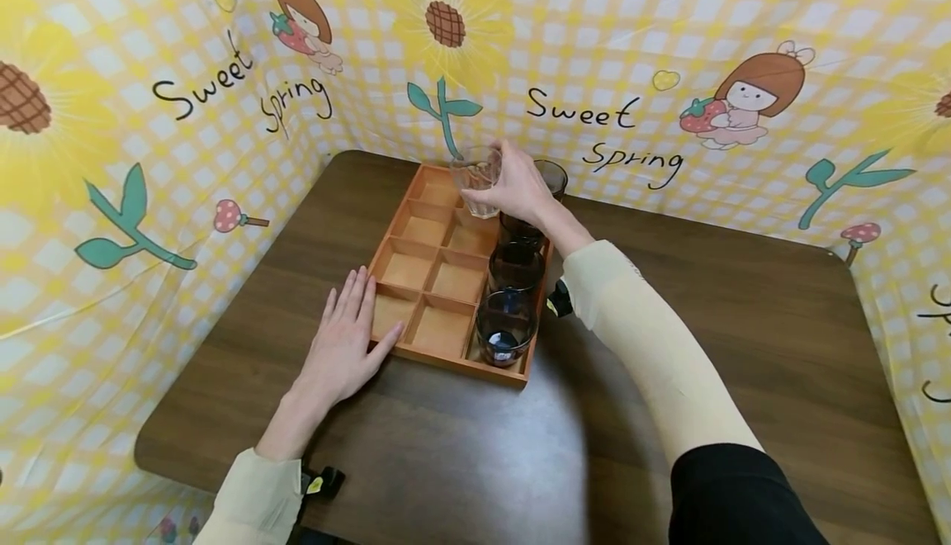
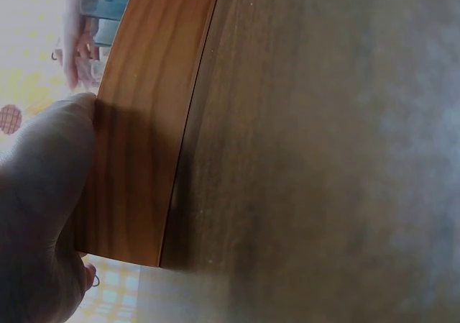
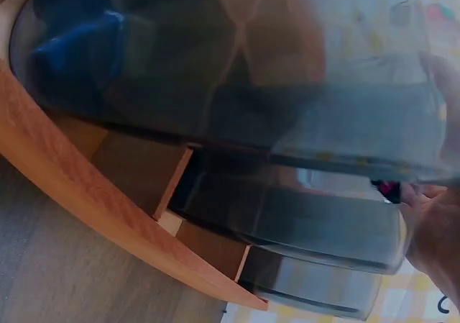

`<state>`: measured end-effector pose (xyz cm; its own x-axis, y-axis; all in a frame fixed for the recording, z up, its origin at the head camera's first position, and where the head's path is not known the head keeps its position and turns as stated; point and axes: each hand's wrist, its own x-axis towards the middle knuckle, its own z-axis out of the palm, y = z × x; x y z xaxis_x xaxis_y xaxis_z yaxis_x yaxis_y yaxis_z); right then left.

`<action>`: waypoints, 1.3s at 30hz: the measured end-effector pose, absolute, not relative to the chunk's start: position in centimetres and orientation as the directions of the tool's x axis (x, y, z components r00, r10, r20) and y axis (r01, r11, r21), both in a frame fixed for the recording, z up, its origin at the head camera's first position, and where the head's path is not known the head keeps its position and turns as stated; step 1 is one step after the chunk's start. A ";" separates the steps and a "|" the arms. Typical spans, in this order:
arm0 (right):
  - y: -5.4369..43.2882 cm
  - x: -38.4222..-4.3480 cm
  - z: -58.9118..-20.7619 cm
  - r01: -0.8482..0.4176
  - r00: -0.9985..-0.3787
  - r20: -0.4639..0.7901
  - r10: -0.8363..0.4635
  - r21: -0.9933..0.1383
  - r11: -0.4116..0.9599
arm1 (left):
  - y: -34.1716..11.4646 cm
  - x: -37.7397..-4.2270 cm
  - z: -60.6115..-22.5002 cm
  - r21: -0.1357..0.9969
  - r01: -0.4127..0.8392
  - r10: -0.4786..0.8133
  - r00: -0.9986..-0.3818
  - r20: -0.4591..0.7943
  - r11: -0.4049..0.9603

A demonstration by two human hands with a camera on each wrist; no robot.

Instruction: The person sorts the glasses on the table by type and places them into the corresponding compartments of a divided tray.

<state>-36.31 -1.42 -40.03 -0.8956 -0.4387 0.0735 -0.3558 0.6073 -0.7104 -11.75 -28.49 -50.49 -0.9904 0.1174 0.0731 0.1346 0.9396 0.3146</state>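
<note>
My right hand (image 1: 516, 186) pinches a clear faceted glass (image 1: 475, 177) between thumb and fingers, over the far end of a wooden compartment tray (image 1: 461, 366). Several dark tinted glasses (image 1: 507, 330) stand upright in the tray's right column, the farthest ones partly hidden behind that hand. Flat at the near left corner of the tray lies my left hand (image 1: 342, 343), its fingers straight along the side and its thumb by the front rim. In the left wrist view this hand (image 2: 47, 172) touches the tray's outer wall (image 2: 147, 129). A dark glass (image 3: 180, 71) fills much of the right wrist view.
The tray sits on a dark brown wooden table (image 1: 706, 338). Bare compartments make up its left and middle columns. A yellow checked cloth (image 1: 357, 58) with printed flowers and lettering walls off the table's back and sides.
</note>
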 end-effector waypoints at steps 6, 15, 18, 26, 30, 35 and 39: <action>-1.4 -36.7 -40.1 -0.335 -0.912 0.066 -0.405 -0.690 0.642 | -28.3 -11.9 -50.3 0.309 0.141 0.126 -0.990 0.070 0.940; -1.4 -37.3 -40.6 -0.394 -0.893 0.067 -0.446 -0.596 0.699 | -28.1 -11.7 -50.8 0.314 0.140 0.123 -0.990 0.075 0.939; -1.4 -37.4 -40.7 -0.426 -0.883 0.068 -0.465 -0.530 0.733 | -28.1 -11.6 -50.9 0.315 0.138 0.120 -0.990 0.074 0.939; -2.0 -38.0 -39.7 -0.487 -0.860 0.005 -0.510 -0.307 0.818 | -28.1 -11.8 -50.7 0.315 0.142 0.120 -0.989 0.086 0.939; -2.3 -38.1 -39.3 -0.508 -0.850 -0.047 -0.524 -0.186 0.841 | -28.1 -11.9 -50.6 0.313 0.137 0.118 -0.990 0.078 0.940; -2.5 -39.0 -39.9 -0.507 -0.848 -0.092 -0.522 -0.145 0.849 | -28.2 -11.9 -50.5 0.314 0.133 0.114 -0.990 0.079 0.940; -2.9 -39.2 -40.7 -0.502 -0.848 -0.122 -0.516 -0.131 0.855 | -28.4 -11.6 -50.7 0.320 0.129 0.109 -0.991 0.081 0.939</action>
<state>-39.21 -2.93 -40.71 -0.8478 -0.5162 -0.1217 -0.5017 0.8550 -0.1314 -11.56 -28.38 -50.67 -0.9908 0.1086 0.0808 0.1290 0.9386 0.3200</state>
